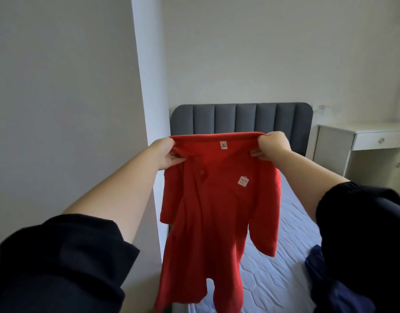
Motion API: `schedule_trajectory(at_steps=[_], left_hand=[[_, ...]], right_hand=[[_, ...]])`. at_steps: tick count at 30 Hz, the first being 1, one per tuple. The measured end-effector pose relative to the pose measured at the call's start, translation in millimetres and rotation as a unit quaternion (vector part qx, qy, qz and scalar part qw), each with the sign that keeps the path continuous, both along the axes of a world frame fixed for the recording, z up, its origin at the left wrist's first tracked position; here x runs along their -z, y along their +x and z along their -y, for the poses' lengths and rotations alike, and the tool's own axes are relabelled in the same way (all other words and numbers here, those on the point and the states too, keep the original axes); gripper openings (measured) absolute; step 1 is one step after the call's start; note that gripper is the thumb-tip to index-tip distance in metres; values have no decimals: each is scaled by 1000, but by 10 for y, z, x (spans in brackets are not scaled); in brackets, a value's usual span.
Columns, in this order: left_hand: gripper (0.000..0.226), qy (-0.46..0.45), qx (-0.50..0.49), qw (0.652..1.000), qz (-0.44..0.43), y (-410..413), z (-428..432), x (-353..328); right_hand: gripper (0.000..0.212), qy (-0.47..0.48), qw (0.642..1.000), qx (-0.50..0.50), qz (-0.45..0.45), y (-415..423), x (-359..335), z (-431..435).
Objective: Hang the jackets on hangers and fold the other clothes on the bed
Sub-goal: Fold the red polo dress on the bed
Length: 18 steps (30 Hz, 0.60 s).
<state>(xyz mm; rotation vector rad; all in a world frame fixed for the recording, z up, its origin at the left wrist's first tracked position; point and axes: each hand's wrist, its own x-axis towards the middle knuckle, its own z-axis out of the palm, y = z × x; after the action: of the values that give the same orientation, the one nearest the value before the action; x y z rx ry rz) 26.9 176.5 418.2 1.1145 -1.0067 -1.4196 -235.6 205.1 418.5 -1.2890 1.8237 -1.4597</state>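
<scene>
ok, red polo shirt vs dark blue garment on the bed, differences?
The red polo shirt hangs in the air, gripped near the collar by the left hand and right hand; the dark blue garment lies bunched on the mattress. The red polo shirt shows almost whole; the dark blue garment is partly hidden by the right sleeve. Neither is folded.

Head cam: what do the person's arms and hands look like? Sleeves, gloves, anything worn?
Left hand and right hand are bare: no gloves, rings or watch visible. The left sleeve and right sleeve are black, pushed up, forearms uncovered.
</scene>
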Motion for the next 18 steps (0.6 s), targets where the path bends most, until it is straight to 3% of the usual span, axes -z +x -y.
schedule_trajectory(at_steps=[3,5,8,11,14,18], left_hand=[[34,-56,73,995,39,47,-23,-29],[50,-98,76,982,145,80,-7,-29],[30,-156,55,925,343,124,-38,-34],[18,-187,80,869,450,183,-61,-7],[9,-213,82,856,464,199,-71,67],[6,-173,101,895,399,164,-77,204]], right_hand=[[12,-56,987,6,-154,-96,-31,-54],[11,-73,968,17,-238,-138,-32,-63],[7,-129,963,33,-236,-137,-34,-72],[8,-152,971,14,-185,-93,-34,-98],[12,-144,974,-15,-176,-31,-11,-116],[17,-79,960,42,-267,-66,-17,-144]])
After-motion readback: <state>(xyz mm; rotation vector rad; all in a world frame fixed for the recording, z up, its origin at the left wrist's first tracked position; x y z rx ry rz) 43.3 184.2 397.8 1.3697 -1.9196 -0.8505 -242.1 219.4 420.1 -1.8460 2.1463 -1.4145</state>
